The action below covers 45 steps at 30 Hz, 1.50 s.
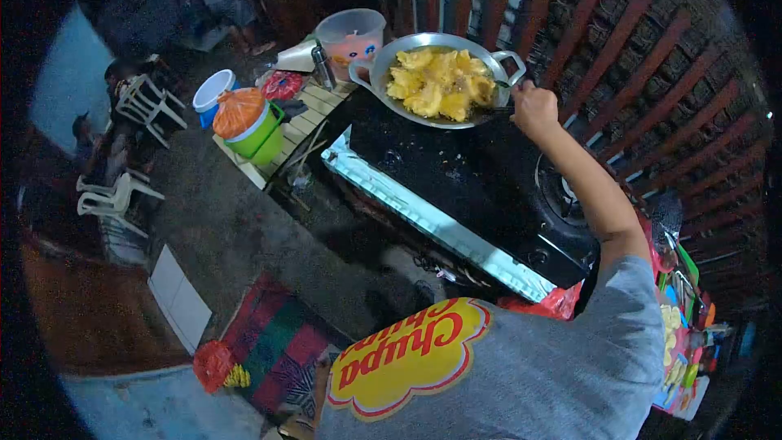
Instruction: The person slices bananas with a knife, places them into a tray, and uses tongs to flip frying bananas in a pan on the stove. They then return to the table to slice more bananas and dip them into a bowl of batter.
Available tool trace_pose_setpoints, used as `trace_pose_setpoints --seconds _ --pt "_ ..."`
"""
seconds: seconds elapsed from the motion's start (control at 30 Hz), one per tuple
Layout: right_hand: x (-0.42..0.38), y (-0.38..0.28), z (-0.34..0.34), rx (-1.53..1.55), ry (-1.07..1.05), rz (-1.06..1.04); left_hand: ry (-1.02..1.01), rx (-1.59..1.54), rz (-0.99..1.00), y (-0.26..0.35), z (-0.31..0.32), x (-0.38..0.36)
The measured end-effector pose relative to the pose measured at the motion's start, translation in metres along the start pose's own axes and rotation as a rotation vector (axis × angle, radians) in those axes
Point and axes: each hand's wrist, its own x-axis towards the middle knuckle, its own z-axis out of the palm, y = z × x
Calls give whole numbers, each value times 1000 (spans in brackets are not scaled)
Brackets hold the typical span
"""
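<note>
A wide metal wok (381, 73) with two loop handles stands on the far end of the black stove (456, 165). Several yellow, battered pieces (440, 81) fry in its bubbling oil. At the wok's right rim, my right hand (535, 110) is closed round a dark-handled cooking utensil (507, 106); its far end reaches over the oil, too dark to tell its kind. My left arm hangs low at my side, and only a bit of my left hand (297, 429) shows at the bottom edge. Its fingers cannot be made out.
A bare burner (566, 187) lies near my right forearm, and a foil-like strip (432, 220) edges the stove. Left of the wok, a slatted bench (314, 118) holds a green bucket (259, 140), a flask (322, 65) and a clear tub (352, 31). Wooden slats (599, 20) line the right. People are in the background.
</note>
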Motion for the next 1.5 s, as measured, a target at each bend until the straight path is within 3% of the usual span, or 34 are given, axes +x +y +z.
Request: trace_pose_setpoints --seconds 0.1,0.17,0.37,0.43,0.5,0.57,0.67,0.7,0.73,0.87,0.97,1.17,1.23,1.27,1.33,1.43,1.5 --pt "10 -6 37 -4 -34 62 -114 -55 92 3 6 22" --pt "1 -3 32 33 130 15 -169 -100 144 14 4 42" --pt "-10 24 2 443 -47 271 -323 -204 250 39 -12 101" --pt "-5 35 2 589 -159 339 -184 -591 71 71 -25 102" --pt "4 54 21 660 -233 325 -186 -526 157 75 -30 119" --pt "8 66 45 958 -385 347 -188 -463 243 76 -32 126" --pt "-2 55 -12 630 -339 395 -66 -192 317 77 -30 127" --pt "-4 50 -26 441 -271 444 -138 -200 341 69 -24 132" --pt "-5 41 -56 451 -344 424 -209 -207 366 63 -20 135" --pt "9 22 -40 343 -174 384 -123 8 309 63 -25 126" --pt "14 11 -15 235 -116 224 -129 -115 351 54 -22 135" --pt "20 17 -23 209 29 180 -170 -307 378 66 -30 119" --pt "33 24 -21 117 71 134 -230 75 286 89 -45 101" --pt "43 29 -6 82 116 54 -227 74 284 81 -35 103" --pt "58 25 10 29 171 -5 -272 -510 -6 62 -12 105" --pt "79 13 41 -3 272 -50 -264 -298 78 90 -29 74" --pt "88 10 56 17 320 -111 -265 -331 197 63 -5 95"
